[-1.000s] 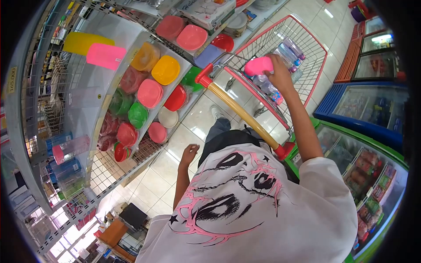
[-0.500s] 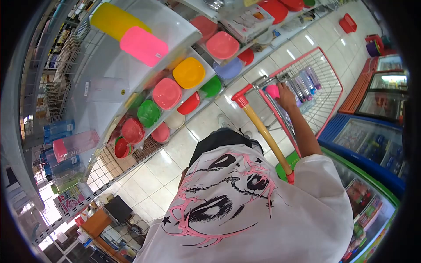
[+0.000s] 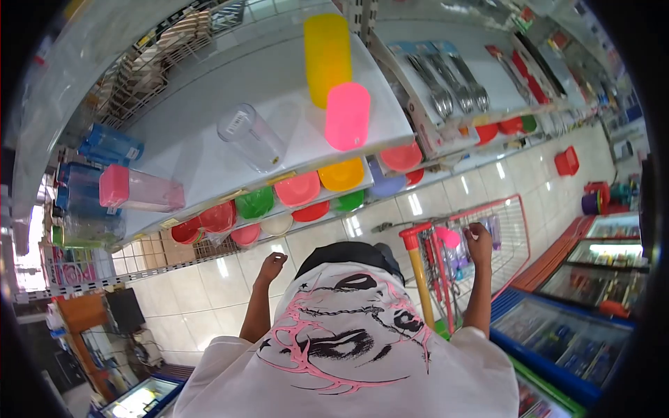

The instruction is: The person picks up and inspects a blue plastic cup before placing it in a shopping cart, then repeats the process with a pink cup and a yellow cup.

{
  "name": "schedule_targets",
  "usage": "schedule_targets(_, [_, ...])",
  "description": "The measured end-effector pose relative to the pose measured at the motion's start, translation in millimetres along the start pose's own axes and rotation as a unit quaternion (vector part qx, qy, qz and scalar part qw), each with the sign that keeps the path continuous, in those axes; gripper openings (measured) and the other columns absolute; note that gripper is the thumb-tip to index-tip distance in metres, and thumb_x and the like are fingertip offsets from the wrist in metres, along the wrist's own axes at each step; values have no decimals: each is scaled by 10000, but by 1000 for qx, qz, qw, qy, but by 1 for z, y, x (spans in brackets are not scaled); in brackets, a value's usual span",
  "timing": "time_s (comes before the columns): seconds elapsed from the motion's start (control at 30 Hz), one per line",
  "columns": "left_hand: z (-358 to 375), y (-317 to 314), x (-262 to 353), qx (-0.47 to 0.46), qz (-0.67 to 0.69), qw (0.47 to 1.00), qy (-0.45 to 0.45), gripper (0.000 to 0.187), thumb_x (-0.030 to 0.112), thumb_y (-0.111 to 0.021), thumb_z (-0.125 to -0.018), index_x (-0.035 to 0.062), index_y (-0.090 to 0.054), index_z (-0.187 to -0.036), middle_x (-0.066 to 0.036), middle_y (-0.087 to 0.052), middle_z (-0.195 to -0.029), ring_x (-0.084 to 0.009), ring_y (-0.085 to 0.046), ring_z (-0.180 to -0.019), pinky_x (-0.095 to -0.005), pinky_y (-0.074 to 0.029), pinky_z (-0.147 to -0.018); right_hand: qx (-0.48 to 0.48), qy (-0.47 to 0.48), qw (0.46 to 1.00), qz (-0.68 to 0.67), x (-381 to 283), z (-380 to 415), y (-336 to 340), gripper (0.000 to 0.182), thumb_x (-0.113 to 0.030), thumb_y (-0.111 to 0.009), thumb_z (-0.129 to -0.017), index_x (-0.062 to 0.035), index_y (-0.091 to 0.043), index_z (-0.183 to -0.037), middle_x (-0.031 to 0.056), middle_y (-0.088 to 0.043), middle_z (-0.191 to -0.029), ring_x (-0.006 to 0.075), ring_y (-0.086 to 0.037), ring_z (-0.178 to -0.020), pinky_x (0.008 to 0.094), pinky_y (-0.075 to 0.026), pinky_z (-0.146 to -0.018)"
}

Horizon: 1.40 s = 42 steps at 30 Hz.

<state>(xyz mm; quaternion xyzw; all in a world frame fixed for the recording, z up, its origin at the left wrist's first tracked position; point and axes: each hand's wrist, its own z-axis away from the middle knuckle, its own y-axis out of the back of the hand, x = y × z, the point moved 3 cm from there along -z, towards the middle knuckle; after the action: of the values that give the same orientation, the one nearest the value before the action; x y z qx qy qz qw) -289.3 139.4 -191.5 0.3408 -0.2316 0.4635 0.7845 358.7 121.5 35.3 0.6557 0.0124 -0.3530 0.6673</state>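
Note:
My left hand (image 3: 274, 263) is raised over the floor in front of the lower shelf, its fingers curled, and what it may hold is too small to make out. Over the shopping cart (image 3: 521, 240) is my right hand (image 3: 479, 244), its fingers bent and no item visible in them. A pink cup (image 3: 447, 237) lies in the cart just left of that hand, with clear and purple bottles (image 3: 493, 233) beyond. On the upper shelf (image 3: 195, 132) stand a yellow cup (image 3: 327, 56), a pink cup (image 3: 348, 115) and a clear cup (image 3: 251, 136).
Coloured bowls (image 3: 297, 188) line the lower shelf. Packed cutlery (image 3: 446, 80) lies at the upper right. Blue bottles (image 3: 111, 143) and a pink-lidded container (image 3: 143, 188) stand at the left. Blue-edged freezers (image 3: 557, 341) flank the cart on the right. A red basket (image 3: 566, 161) is on the floor.
My view has turned toward the shelf. My right hand has come away from the pink cup in the cart. My left hand has come into view, and the clear cup shows more plainly.

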Motion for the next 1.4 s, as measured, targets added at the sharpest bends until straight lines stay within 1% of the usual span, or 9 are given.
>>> schedule_targets(0.03, [-1,-2,16,3,0,999,-36,375,339,-648,-896,27,-637,-1104,-102,-683,-914,-172,-636,-799,-303,-509,-707,28,-49,997,-52,-35,2,20,270,-183,-692,-861,10,-644,-1044,192,-686,-955,316,-667,-933,379,-499,-849])
schedule_targets(0.17, [14,-19,110,-19,-63,990,-122,440,386,-643,-899,13,-621,-1130,-147,-687,-990,-250,-653,-902,-346,-508,-814,194,143,943,-231,-203,-4,65,232,-136,-685,-880,14,-646,-1053,106,-689,-952,169,-642,-880,306,-498,-821])
schedule_targets(0.37, [8,-54,190,-81,-105,976,-172,505,425,-622,-908,15,-578,-1200,-148,-672,-1068,-279,-658,-911,-360,-510,-824,113,329,888,-301,-393,-11,38,713,-279,-833,-727,-18,-510,-1307,161,-577,-1228,277,-583,-1137,381,-470,-954])
schedule_targets(0.57, [15,-58,166,-21,-22,980,-197,487,390,-635,-911,17,-566,-1217,-175,-678,-1025,-271,-677,-872,-351,-526,-786,79,304,909,-273,-392,-48,26,729,-235,-830,-711,19,-487,-1302,186,-623,-1171,303,-622,-1078,390,-486,-938])
schedule_targets(0.83, [50,-34,59,51,-57,994,-80,469,374,-662,-884,2,-604,-1165,-206,-684,-1030,-324,-665,-939,-373,-522,-824,48,262,924,-273,-370,-60,56,732,-226,-837,-718,34,-484,-1305,198,-615,-1193,298,-616,-1092,376,-476,-940])
schedule_targets(1.0, [59,-22,59,71,-48,995,-47,495,392,-656,-884,-7,-600,-1172,-214,-680,-1041,-326,-660,-967,-376,-515,-843,185,352,881,-257,-409,-52,89,801,-253,-837,-732,42,-438,-1361,238,-491,-1356,328,-506,-1251,403,-394,-1052])
schedule_targets(1.13, [69,-11,135,89,7,990,-105,443,368,-637,-911,2,-609,-1159,-160,-681,-1045,-251,-658,-967,-344,-502,-860,123,438,844,-283,-475,-62,91,858,-314,-827,-732,44,-392,-1379,243,-485,-1365,365,-488,-1271,426,-400,-1053])
schedule_targets(1.27, [122,2,263,-76,129,953,-264,236,196,-545,-986,7,-625,-1101,-69,-665,-1056,-143,-608,-1029,-297,-457,-930,119,478,861,-125,-499,-104,64,837,-322,-804,-736,27,-392,-1375,264,-527,-1304,392,-529,-1209,392,-451,-999])
schedule_targets(1.4, [175,0,356,-28,193,895,-402,270,184,-609,-952,0,-594,-1149,-57,-652,-1080,-160,-607,-1039,-310,-454,-943,62,480,865,-131,-494,-96,69,807,-292,-798,-726,24,-408,-1359,261,-596,-1197,395,-598,-1109,395,-490,-938])
